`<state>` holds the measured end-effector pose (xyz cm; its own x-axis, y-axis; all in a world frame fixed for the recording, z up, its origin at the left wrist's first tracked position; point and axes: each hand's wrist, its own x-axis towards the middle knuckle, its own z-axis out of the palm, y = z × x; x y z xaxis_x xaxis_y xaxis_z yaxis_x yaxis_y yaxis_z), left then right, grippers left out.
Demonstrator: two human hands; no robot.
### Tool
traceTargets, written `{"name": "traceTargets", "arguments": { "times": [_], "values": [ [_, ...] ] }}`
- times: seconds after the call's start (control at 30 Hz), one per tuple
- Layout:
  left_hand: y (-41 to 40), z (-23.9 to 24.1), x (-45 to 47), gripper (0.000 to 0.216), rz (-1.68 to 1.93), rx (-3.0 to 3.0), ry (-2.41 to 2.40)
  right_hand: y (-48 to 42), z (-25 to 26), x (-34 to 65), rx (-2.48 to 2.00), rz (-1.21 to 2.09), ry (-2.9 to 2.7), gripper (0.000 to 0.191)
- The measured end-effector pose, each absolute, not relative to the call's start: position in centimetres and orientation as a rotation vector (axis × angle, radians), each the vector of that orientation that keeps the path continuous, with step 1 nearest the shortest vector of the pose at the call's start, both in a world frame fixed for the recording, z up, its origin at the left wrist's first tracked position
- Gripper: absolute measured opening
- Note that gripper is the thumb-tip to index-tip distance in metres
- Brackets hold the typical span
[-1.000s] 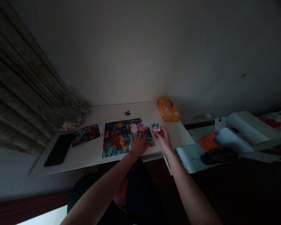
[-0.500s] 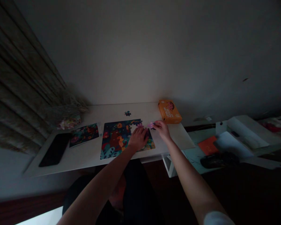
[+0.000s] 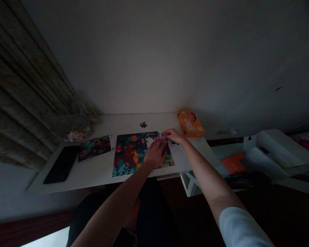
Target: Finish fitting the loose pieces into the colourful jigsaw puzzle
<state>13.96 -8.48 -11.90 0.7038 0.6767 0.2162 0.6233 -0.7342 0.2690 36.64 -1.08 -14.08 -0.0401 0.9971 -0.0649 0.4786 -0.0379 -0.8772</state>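
A mostly assembled jigsaw puzzle (image 3: pixel 127 154) with a dark, colourful picture lies flat on the white table, with a pale gap in its upper right part. My left hand (image 3: pixel 155 154) rests on the puzzle's right side, just below the gap, fingers stretched out. At the puzzle's upper right, my right hand (image 3: pixel 173 134) pinches a pinkish-purple puzzle piece (image 3: pixel 159 138) by its right side, close to my left fingertips. Whether that piece is seated cannot be made out. Partly under my right hand shows a dark puzzle piece (image 3: pixel 175 143). Another loose piece (image 3: pixel 143 125) lies above the puzzle.
An orange box (image 3: pixel 191 124) stands at the table's back right. Left of the puzzle are a printed picture sheet (image 3: pixel 95 148) and a black flat object (image 3: pixel 62 164). A lower shelf at right holds an orange item (image 3: pixel 233 163) and an open white box (image 3: pixel 262 161).
My right hand has moved left with the pink puzzle piece, from beside the puzzle to its upper right part. My left hand stays on the puzzle. The view has shifted slightly.
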Motion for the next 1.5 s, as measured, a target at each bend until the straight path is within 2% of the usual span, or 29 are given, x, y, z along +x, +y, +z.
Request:
{"name": "traceTargets", "arguments": {
  "times": [0.27,0.47,0.67,0.8,0.93,1.03,1.27,1.37,1.5],
  "values": [
    [-8.1,-12.8,14.0,0.044,0.476,2.740,0.980,-2.4,-15.0,35.1,-1.707,0.688,-1.701,0.022],
    [-8.2,-13.0,14.0,0.043,0.523,2.737,0.992,-5.5,-14.5,33.8,-1.743,0.330,-1.798,0.016],
    [-8.6,-11.8,14.0,0.031,0.445,2.779,1.087,-9.7,-14.2,31.4,-1.809,0.034,-1.920,0.033],
    [-9.0,-11.1,14.0,0.027,0.247,2.718,1.100,-11.8,-15.3,29.6,-1.800,0.070,-1.925,0.045],
    [-9.2,-10.7,13.8,0.031,0.171,2.597,1.180,-12.5,-16.3,28.8,-1.846,0.125,-1.865,0.047],
    [-8.8,-10.5,13.3,0.030,0.306,2.457,1.301,-12.5,-16.1,28.6,-1.826,0.150,-1.845,0.046],
    [-5.7,-9.8,10.4,0.031,0.863,1.948,1.512,-12.5,-15.3,28.3,-1.772,0.137,-1.866,0.045],
    [-4.6,-9.8,7.3,0.027,0.810,1.937,1.549,-12.4,-15.5,28.4,-1.787,0.169,-1.875,0.045],
    [-4.5,-10.7,1.8,0.022,0.667,2.310,1.466,-12.2,-15.9,28.7,-1.792,0.182,-1.911,0.046]
  ]
}}
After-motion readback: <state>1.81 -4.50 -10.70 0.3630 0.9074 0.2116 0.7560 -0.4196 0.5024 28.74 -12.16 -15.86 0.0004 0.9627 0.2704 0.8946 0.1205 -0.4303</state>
